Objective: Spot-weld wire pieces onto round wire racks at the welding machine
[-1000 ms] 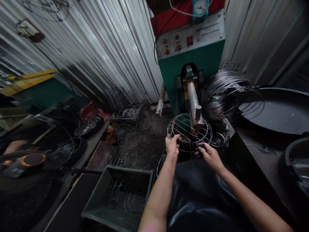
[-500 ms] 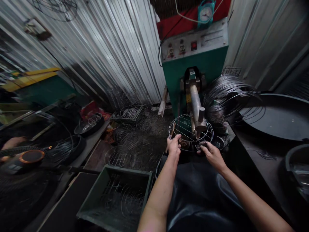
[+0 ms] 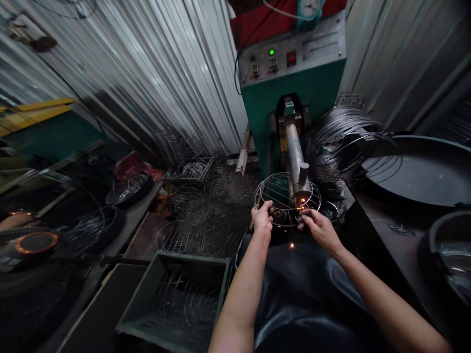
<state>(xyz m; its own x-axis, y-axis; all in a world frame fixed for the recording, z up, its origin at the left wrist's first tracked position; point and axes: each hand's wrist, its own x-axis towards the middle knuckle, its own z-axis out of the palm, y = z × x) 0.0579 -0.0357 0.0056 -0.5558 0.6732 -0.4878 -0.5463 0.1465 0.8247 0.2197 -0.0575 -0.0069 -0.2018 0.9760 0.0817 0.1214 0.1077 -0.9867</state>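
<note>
A round wire rack (image 3: 274,192) is held roughly level under the electrode arm (image 3: 295,149) of a green spot welder (image 3: 290,81). My left hand (image 3: 262,218) is closed on the rack's near left rim, thumb on top. My right hand (image 3: 321,229) pinches at the near right edge, just below the electrode tip. Whatever is between its fingertips is too small to make out. Orange sparks (image 3: 302,202) fly at the tip, close to the right fingers, and one falls lower, in front of my dark apron (image 3: 294,289). A green lamp (image 3: 271,52) glows on the welder's panel.
A green plastic crate (image 3: 172,333) with wire pieces stands at the lower left. Wire racks (image 3: 180,235) lie on the floor behind it. Right of the welder are a wire bundle (image 3: 342,142) and a large shallow pan (image 3: 408,176). A co-worker's hand (image 3: 16,220) shows at far left.
Sparks have appeared at the electrode tip and the panel's green lamp has come on. Both hands keep their hold at the rack; the view has shifted slightly.
</note>
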